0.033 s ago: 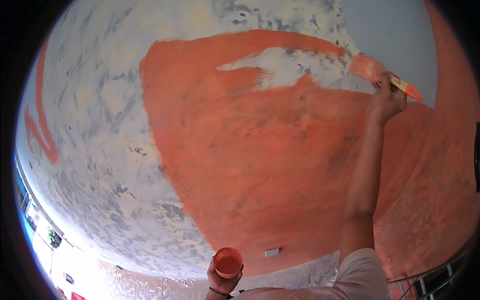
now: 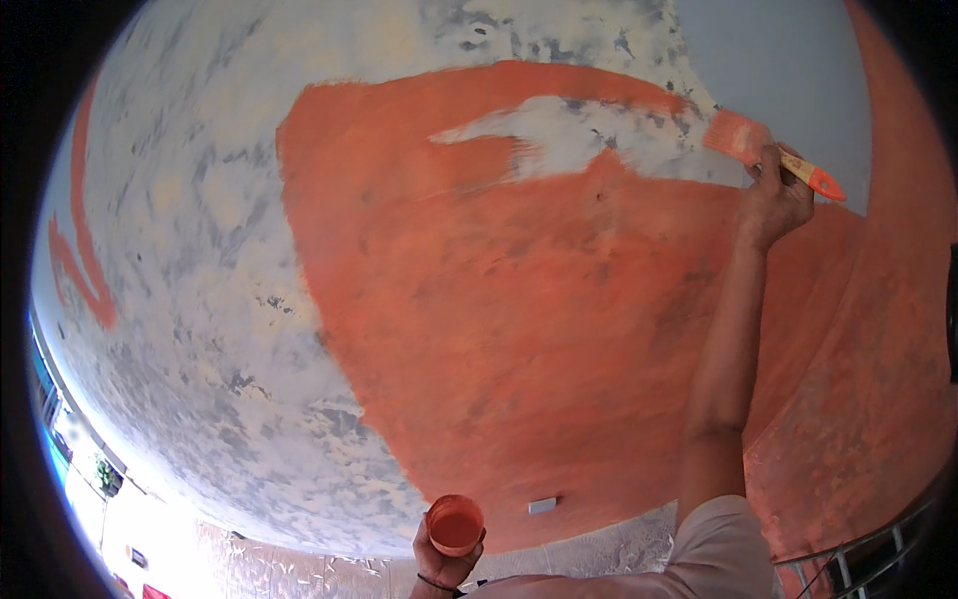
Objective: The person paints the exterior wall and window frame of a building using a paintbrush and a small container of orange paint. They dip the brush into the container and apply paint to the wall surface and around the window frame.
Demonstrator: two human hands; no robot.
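High on the right, my right hand (image 2: 776, 208) is closed round the wooden handle of a wide paintbrush (image 2: 736, 136). Orange paint coats its bristles, which lie at the boundary between a whitish unpainted patch (image 2: 574, 140) and a grey-blue area of the wall. Below and around that patch spreads a large orange painted area (image 2: 539, 299). At the bottom, my left hand (image 2: 447, 565) grips a small round paint cup (image 2: 456, 526) tilted toward view, with orange paint inside.
Patchy white-grey wall (image 2: 200, 250) covers the left, with an orange stroke (image 2: 83, 220) near the rim. A small white box (image 2: 542, 506) is fixed low on the wall. Metal bars (image 2: 868, 561) stand at lower right. A plant (image 2: 107, 474) shows beside the bright lower left.
The paintbrush has shifted very slightly to the right with my right hand. My left hand and the cup look unmoved.
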